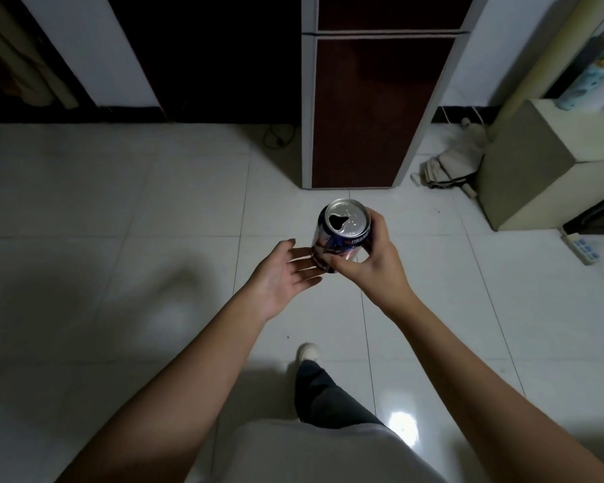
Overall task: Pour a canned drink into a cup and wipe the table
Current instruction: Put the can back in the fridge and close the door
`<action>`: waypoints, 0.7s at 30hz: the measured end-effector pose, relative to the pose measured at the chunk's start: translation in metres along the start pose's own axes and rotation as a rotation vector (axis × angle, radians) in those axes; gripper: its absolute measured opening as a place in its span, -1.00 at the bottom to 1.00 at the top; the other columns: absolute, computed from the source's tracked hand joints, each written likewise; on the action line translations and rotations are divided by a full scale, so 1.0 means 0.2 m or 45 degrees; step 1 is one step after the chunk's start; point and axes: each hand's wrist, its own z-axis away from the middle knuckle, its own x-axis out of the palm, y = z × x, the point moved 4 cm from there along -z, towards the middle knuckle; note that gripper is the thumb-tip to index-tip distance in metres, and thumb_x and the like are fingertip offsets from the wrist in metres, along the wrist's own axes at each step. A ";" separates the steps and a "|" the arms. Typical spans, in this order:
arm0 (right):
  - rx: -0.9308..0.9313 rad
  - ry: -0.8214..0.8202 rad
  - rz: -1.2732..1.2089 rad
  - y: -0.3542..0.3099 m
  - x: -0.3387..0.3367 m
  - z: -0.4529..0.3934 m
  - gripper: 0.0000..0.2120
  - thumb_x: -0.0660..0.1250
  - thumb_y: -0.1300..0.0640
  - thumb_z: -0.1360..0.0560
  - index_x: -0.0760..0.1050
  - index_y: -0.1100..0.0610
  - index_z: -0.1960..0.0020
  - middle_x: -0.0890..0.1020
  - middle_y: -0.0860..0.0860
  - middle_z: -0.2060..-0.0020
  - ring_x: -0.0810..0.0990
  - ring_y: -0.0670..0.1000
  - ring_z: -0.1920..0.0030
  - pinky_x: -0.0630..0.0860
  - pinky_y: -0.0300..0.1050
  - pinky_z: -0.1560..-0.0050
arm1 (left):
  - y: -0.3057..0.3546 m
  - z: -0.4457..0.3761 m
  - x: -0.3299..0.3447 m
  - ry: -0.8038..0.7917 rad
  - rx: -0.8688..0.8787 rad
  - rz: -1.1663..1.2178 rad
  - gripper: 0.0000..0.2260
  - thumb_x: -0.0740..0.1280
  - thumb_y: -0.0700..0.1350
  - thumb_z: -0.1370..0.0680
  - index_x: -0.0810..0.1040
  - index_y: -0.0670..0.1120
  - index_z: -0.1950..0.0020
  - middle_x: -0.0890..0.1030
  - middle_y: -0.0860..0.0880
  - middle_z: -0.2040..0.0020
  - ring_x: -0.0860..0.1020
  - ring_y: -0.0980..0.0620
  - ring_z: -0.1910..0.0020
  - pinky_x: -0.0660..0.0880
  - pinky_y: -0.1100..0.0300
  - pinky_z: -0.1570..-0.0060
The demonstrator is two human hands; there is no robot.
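the right hand (370,256) grips a dark blue aluminium drink can (342,235) around its side, thumb curled across the near face, holding it in the air over the glossy white tiled floor (154,203). the can's silver top shows an open mouth hole. the left hand (286,273) lies flat and relaxed, palm up, just left of the can, its fingertips touching the can's lower side. beyond the hands stands a dark red cabinet with a grey frame (373,109).

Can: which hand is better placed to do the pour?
Right. The right hand already grips the opened can around its side. The left hand is open, palm up beside it, and holds nothing. No cup is in view.
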 end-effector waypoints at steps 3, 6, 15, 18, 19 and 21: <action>-0.013 -0.004 -0.011 -0.01 -0.01 -0.31 -0.32 0.54 0.19 -0.28 0.27 0.02 -0.28 0.50 -0.17 -0.13 0.50 -0.17 -0.16 0.45 -0.11 -0.23 | 0.21 -0.19 0.04 0.007 0.017 0.001 -0.70 0.06 -0.02 -0.62 0.48 -0.20 -0.04 0.60 -0.21 0.02 0.58 -0.14 0.01 0.44 -0.01 -0.17; -0.024 -0.047 0.000 -0.03 -0.01 -0.58 -0.31 0.54 0.17 -0.29 0.27 0.02 -0.29 0.50 -0.18 -0.14 0.49 -0.18 -0.17 0.45 -0.11 -0.24 | 0.39 -0.36 0.05 0.037 0.034 0.027 -0.70 0.07 -0.01 -0.61 0.49 -0.18 -0.02 0.61 -0.20 0.05 0.59 -0.13 0.03 0.46 0.02 -0.13; -0.040 -0.088 0.028 -0.06 0.09 -1.22 -0.30 0.54 0.16 -0.28 0.24 0.01 -0.30 0.50 -0.15 -0.13 0.50 -0.13 -0.19 0.46 -0.16 -0.21 | 0.85 -0.79 0.02 0.042 0.044 0.097 -0.71 0.08 -0.01 -0.61 0.49 -0.19 -0.02 0.60 -0.20 0.03 0.58 -0.13 0.03 0.49 0.05 -0.08; -0.048 -0.073 0.028 -0.07 0.16 -1.45 -0.31 0.53 0.16 -0.29 0.25 0.00 -0.29 0.50 -0.16 -0.14 0.49 -0.13 -0.19 0.45 -0.16 -0.21 | 1.04 -0.96 -0.03 0.029 0.037 0.091 -0.71 0.09 -0.01 -0.61 0.49 -0.19 -0.02 0.60 -0.21 0.02 0.59 -0.14 0.02 0.49 0.04 -0.08; -0.048 -0.063 0.022 -0.07 0.19 -1.53 -0.31 0.53 0.17 -0.29 0.25 -0.01 -0.28 0.50 -0.16 -0.14 0.49 -0.13 -0.18 0.45 -0.17 -0.21 | 1.10 -1.01 -0.05 0.024 0.036 0.083 -0.71 0.10 -0.01 -0.61 0.49 -0.19 -0.02 0.60 -0.21 0.02 0.59 -0.14 0.02 0.49 0.04 -0.09; -0.050 -0.043 0.024 -0.08 0.25 -1.70 -0.32 0.53 0.18 -0.29 0.25 -0.03 -0.27 0.50 -0.17 -0.13 0.49 -0.15 -0.18 0.45 -0.19 -0.21 | 1.25 -1.13 -0.10 0.012 0.028 0.065 -0.71 0.10 -0.01 -0.61 0.49 -0.19 -0.02 0.60 -0.21 0.03 0.59 -0.14 0.02 0.48 0.03 -0.09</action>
